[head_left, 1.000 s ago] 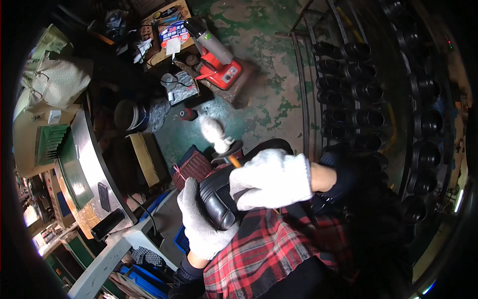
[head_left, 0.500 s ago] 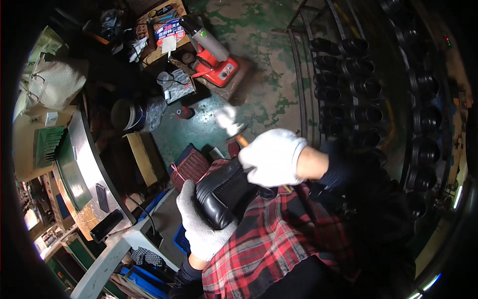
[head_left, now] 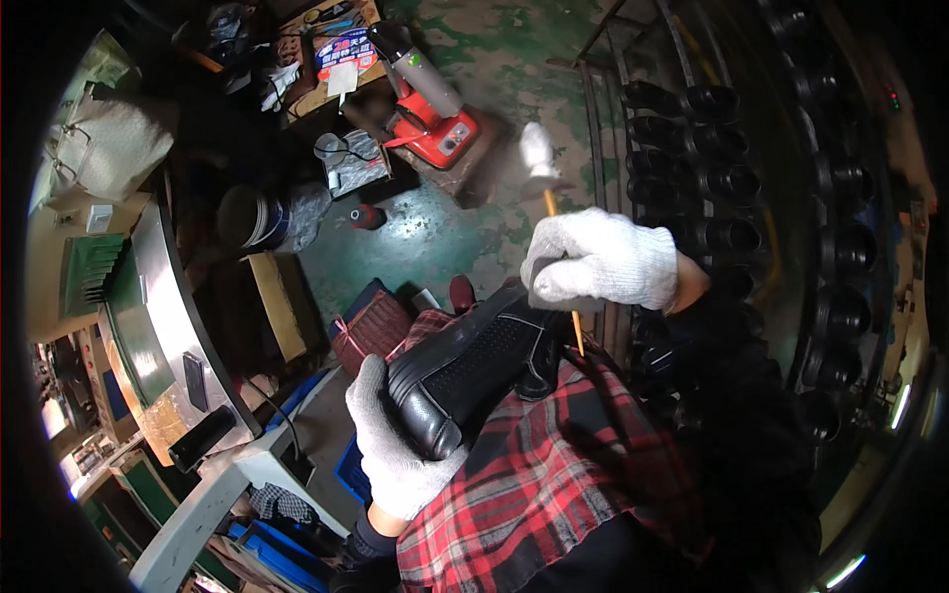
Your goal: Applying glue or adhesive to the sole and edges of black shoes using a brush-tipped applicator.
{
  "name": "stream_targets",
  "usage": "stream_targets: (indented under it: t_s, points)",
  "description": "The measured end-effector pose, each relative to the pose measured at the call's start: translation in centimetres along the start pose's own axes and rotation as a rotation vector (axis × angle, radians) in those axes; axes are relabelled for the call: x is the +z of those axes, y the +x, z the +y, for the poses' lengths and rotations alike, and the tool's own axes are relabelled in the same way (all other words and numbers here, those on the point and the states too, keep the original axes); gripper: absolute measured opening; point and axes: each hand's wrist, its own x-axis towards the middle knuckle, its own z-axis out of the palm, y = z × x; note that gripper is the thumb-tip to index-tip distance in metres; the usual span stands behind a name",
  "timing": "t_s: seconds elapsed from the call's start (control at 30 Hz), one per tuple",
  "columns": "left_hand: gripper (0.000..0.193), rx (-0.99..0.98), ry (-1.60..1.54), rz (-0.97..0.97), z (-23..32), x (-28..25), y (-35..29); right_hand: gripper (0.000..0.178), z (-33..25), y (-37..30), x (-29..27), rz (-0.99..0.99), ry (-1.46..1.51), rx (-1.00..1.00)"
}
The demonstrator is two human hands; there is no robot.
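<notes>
My left hand (head_left: 390, 450), in a white knit glove, grips the toe end of a black shoe (head_left: 474, 371) lying sole-up across my lap on a red plaid cloth (head_left: 534, 474). My right hand (head_left: 603, 262), also gloved, is closed around the thin wooden handle of a brush (head_left: 542, 163) whose pale head is raised above the shoe, away from it. The handle's lower end pokes out below my fist beside the shoe's heel.
A metal rack (head_left: 712, 188) with several black shoes stands on the right. A red machine (head_left: 430, 119) sits on the green floor ahead, near a cardboard box of clutter (head_left: 326, 49). A workbench (head_left: 148, 316) and a dark red woven bag (head_left: 371, 331) are to my left.
My right hand has lifted off the shoe and swung right and upward with the brush. The shoe's sole is now uncovered; my left hand keeps its grip.
</notes>
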Motion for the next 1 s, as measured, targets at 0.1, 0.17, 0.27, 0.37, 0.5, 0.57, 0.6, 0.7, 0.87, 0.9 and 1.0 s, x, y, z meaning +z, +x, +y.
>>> stream_targets:
  t_s: [0.1, 0.17, 0.27, 0.37, 0.5, 0.57, 0.6, 0.7, 0.87, 0.9, 1.0]
  points:
    - [0.114, -0.001, -0.023, -0.015, -0.2, -0.2, 0.1, 0.027, 0.2, -0.2, -0.8, -0.123, -0.205, -0.154]
    - [0.114, 0.005, -0.033, -0.023, -0.4, -0.3, 0.2, 0.023, 0.0, -0.2, -0.6, -0.240, -0.332, -0.424]
    - [0.114, 0.014, -0.034, -0.027, -0.7, -0.4, 0.2, 0.017, -0.1, -0.1, -0.5, -0.791, -0.016, 0.001]
    - [0.115, -0.004, -0.052, -0.009, -0.9, -0.4, 0.0, 0.022, 0.5, 0.1, -0.1, -1.110, 0.306, -0.281]
    - [0.114, -0.002, -0.075, -0.006, -1.2, -0.4, -0.2, 0.021, 1.3, -0.8, 0.4, -0.977, 0.403, -0.191]
    - [0.114, 0.021, -0.105, -0.002, -1.3, -0.5, -0.2, 0.017, 1.1, -1.6, 0.0, -0.816, 0.288, 0.040]
    - [0.114, 0.041, -0.068, -0.001, -1.4, -0.6, -0.3, 0.016, 0.9, -1.9, -0.4, -0.721, 0.184, 0.195]
    - [0.113, 0.080, -0.035, -0.004, -1.5, -0.7, -0.2, 0.021, 0.1, -2.3, 0.4, -0.767, 0.336, -0.112]
    - [0.110, 0.092, -0.038, -0.004, -1.4, -0.9, -0.3, 0.027, 1.1, -2.3, 1.5, -0.593, 0.116, -0.126]
    - [0.110, 0.128, -0.013, -0.007, -1.4, -0.9, -0.3, 0.027, 1.5, -2.5, 1.6, -0.645, 0.247, 0.176]
    - [0.110, 0.117, -0.033, -0.021, -1.6, -1.1, -0.6, 0.020, 2.4, -3.3, 1.8, -0.726, 0.342, -0.273]
